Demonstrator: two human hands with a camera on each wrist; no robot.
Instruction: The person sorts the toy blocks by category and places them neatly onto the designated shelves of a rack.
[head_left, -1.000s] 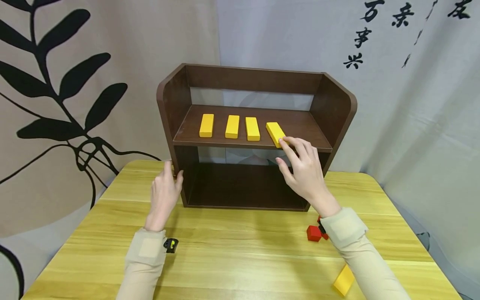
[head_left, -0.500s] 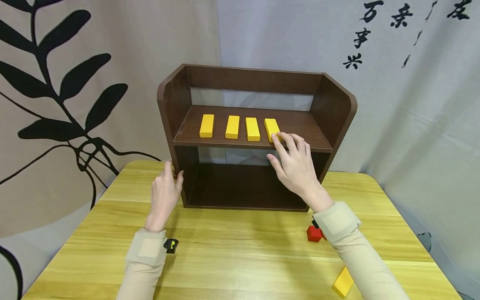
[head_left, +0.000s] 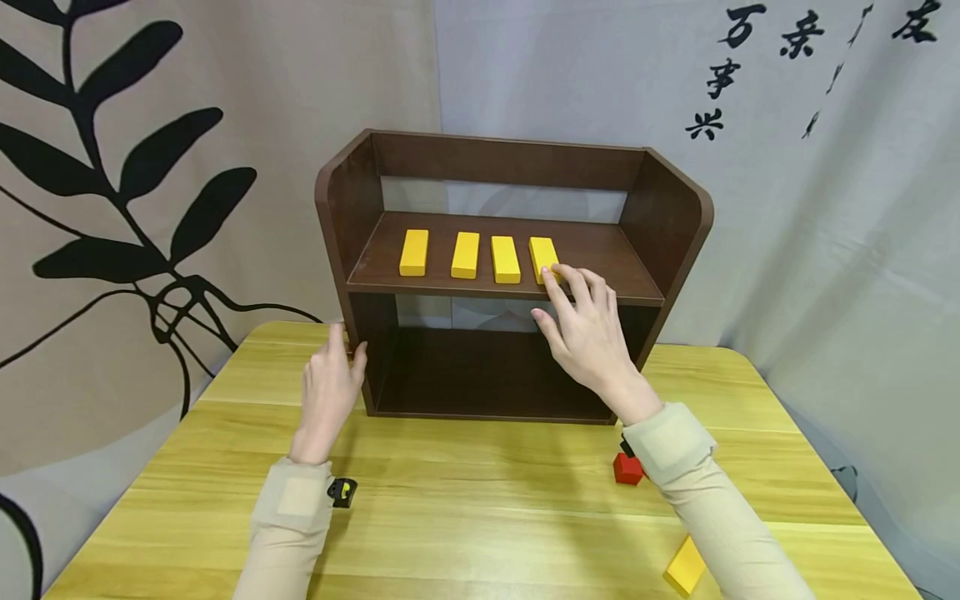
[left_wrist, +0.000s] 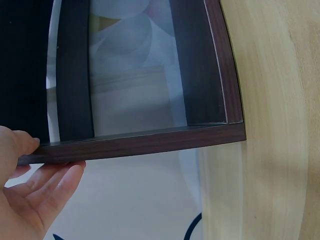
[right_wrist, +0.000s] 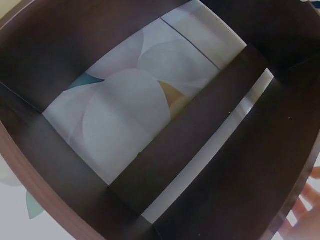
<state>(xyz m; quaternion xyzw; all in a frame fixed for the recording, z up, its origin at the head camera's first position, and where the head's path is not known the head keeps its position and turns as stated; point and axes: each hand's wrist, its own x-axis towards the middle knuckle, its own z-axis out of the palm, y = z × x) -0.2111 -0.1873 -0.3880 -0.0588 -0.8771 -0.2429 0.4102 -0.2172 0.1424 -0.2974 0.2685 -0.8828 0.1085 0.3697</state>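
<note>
1. Right hand (head_left: 588, 333) reaches up to the upper board of the brown shelf (head_left: 352, 217), wrist bent back, fingers stretched and slightly spread; the fingertips touch the near end of the rightmost yellow block (head_left: 543, 255), and nothing is gripped.
2. That block lies flat in a row with three other yellow blocks (head_left: 465, 254) (evenly spaced along the board).
3. Left hand (head_left: 327, 392) stands on edge against the shelf's left wall, fingers nearly straight, thumb on the front edge; it seems to press rather than clasp.
4. On the table (head_left: 465, 508) lie a red block (head_left: 627, 468) and another yellow piece (head_left: 684, 567).
</note>
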